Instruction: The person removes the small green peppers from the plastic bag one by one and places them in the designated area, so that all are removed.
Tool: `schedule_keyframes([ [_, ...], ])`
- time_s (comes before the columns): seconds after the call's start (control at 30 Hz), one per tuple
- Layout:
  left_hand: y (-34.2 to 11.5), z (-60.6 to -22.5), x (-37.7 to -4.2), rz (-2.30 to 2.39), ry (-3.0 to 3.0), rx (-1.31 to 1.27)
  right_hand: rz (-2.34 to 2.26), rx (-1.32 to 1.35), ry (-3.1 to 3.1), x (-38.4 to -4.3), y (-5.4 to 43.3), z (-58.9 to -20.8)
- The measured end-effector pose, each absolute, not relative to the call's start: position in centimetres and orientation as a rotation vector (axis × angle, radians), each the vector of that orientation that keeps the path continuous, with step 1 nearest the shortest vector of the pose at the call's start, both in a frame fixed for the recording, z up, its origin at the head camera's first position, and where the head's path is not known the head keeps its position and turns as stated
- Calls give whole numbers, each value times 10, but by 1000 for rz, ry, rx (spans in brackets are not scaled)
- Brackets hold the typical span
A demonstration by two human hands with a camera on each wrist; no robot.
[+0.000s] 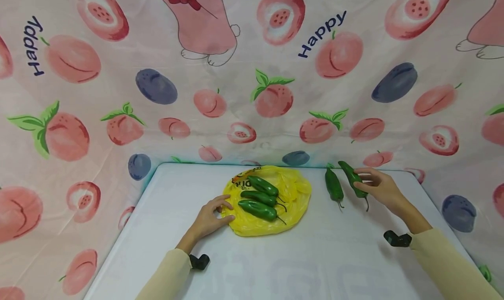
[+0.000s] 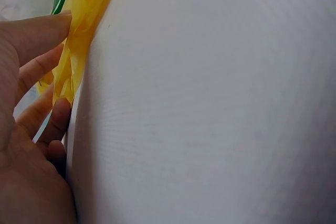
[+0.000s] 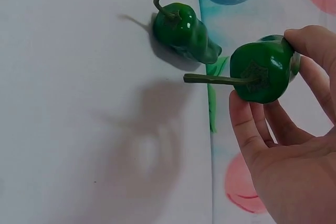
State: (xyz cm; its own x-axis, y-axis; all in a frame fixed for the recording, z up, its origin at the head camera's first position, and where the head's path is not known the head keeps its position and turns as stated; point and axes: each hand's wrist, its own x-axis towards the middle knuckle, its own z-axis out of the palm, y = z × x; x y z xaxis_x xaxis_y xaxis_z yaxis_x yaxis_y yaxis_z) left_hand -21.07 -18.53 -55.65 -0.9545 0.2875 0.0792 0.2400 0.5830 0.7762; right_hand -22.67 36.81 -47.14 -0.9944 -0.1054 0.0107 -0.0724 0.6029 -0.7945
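From my head camera, here's my right hand (image 1: 379, 187) pinching a green pepper (image 1: 350, 177), thumb on one side, fingers on the other, the pepper slanting out beyond my fingertips with its stem dangling back on my side. Light, I'd judge, firm-walled and a bit slippery with that gloss, so the thick middle is the place to grip, not that thin stem, which looks easy to snap. It's long, deep green and tapers to the far end. Just left of that hand lies a second pepper (image 1: 334, 185), same shape, stem my way; well over to the left, three peppers (image 1: 260, 198) sit side by side on a yellow bag (image 1: 291, 223), just beyond the fingertips of my left hand (image 1: 210, 214). Over to my left wrist, and that hand has thumb and bent fingers holding the bag's edge: thin, crinkly, floppy plastic that would tear under a hard tug, best taken by a bunched fold; only a sliver of green shows past my thumb. Now my right wrist, the best look: the pepper hangs clear of the table (image 3: 79, 145), its blunt, shiny stem end facing me, a dull star-shaped patch round a straight stalk, my thumb above and fingers below, while the second pepper rests beyond my fingertips, lumpy, with a hooked stalk.
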Motion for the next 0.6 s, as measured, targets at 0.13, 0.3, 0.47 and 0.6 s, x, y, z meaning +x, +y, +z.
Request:
schedule_keyframes([
  [0.13, -185, -556, -210, 1340, 2760, 487, -1390, -136, 2786, -227, 369, -477],
  [0.3, -185, -556, -210, 1351, 2754, 497, -1442, -114, 2773, -229, 368, -485],
  [0.47, -185, -556, -210, 1344, 2749, 479, -1498, -88, 2740, -234, 369, -496],
  [0.6, -185, -555, -209, 1346, 2738, 469, -1492, -31, 2710, -239, 370, -504],
])
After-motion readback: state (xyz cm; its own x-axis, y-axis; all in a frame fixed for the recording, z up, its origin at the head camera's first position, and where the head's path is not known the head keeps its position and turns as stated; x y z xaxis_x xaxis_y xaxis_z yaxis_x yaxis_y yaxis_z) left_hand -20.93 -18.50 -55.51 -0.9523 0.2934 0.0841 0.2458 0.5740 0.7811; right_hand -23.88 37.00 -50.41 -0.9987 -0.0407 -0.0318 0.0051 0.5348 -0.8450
